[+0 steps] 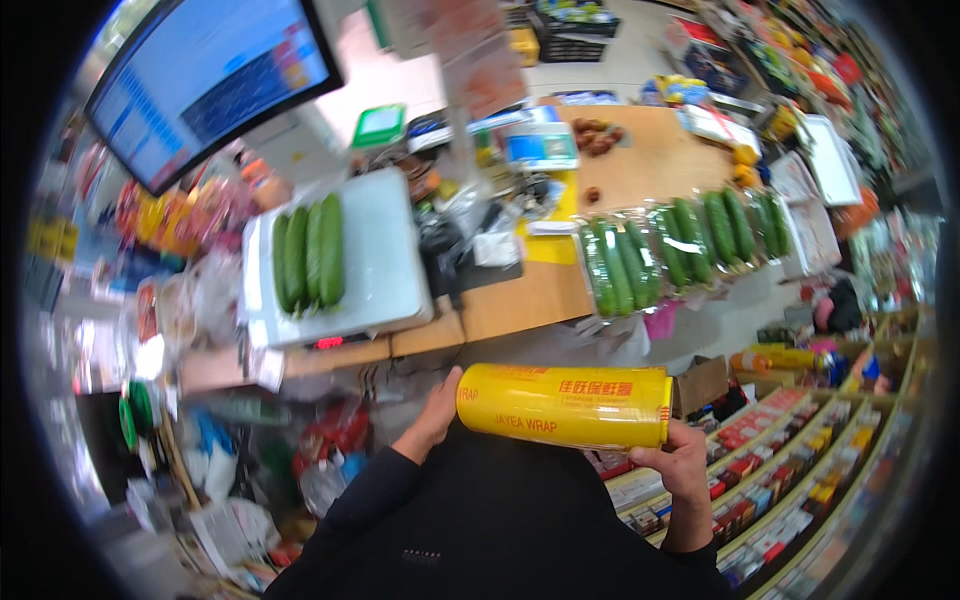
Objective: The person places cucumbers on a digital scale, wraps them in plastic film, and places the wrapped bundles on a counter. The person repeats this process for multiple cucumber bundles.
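Note:
A large yellow roll of cling film (562, 405), printed with red writing, is held level in front of my black top. My left hand (439, 412) presses on its left end. At the other end, my right hand (679, 457) grips the lower right edge, thumb on the near side. Beyond the roll, several loose green cucumbers (311, 251) lie side by side on the pale platform of a weighing scale (382, 247). Further right on the wooden counter (517, 300), film-wrapped packs of cucumbers (682, 244) sit in a row along the front edge.
A monitor (217, 82) stands at upper left. Brown round items (596, 135) lie on the counter beyond the packs. Between scale and packs are black and clear plastic bags (450, 229) and papers. Shelves of small boxes (757, 480) flank my right side; bags clutter the lower left.

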`<state>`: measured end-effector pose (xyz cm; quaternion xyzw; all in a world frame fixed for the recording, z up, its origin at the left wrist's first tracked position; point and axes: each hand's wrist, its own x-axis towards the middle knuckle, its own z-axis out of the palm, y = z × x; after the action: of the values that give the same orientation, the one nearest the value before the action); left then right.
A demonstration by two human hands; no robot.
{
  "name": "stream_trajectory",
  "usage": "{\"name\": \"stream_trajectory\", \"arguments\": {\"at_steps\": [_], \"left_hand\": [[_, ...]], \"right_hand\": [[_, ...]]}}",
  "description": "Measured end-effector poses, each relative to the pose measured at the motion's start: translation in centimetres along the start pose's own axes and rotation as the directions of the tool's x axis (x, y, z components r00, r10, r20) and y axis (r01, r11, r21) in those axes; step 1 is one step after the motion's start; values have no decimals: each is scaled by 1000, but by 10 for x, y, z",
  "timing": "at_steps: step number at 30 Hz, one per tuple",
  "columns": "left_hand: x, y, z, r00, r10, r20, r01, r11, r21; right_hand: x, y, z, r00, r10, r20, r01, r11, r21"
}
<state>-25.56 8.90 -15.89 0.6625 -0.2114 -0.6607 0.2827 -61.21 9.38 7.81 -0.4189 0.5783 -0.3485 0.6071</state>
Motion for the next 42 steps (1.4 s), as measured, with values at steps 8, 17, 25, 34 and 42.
{"name": "stream_trajectory", "arguments": {"at_steps": [8,17,25,34,42], "left_hand": [[-91,15,-42,970,59,-238,-173,851,-496],[-140,49,-158,901,185,-392,-368,804,-467],[-120,65,-240,933,210,-292,-327,834,-445],[-98,87,-256,966,141,-217,-233,836,-496],[-82,82,-271,979,116,-167,-176,897,-406]], "right_hand": [[61,28,35,969,49,242,-87,985,149],[97,51,167,900,125,417,-259,924,281],[120,54,240,899,225,377,-323,920,221],[133,50,256,906,342,251,-372,925,82],[147,37,247,873,397,284,-299,895,-332]]}}
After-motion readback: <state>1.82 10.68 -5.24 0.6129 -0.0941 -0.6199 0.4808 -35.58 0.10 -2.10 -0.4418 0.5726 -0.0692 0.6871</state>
